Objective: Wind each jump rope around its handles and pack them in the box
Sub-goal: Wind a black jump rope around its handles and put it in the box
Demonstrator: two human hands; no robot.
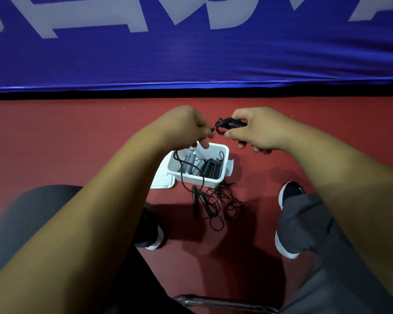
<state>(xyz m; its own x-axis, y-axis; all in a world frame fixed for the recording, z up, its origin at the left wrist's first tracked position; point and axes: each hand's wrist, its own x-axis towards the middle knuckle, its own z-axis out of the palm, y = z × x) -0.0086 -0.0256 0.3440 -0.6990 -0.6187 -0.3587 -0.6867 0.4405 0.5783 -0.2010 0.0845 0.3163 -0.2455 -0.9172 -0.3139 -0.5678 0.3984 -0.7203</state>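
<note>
Your right grip [254,130] is curled around the black handles [233,123], and your left grip [186,128] pinches the cord [181,171] just beside them. This cord looks thin, light and limp; it hangs past the white box [197,180] to a loose tangle [220,205] on the floor [77,143]. The handles seem stiff, so hold there and guide the cord under light tension.

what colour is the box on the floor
White, with its lid beside it; the box shows only in the head view.
</note>
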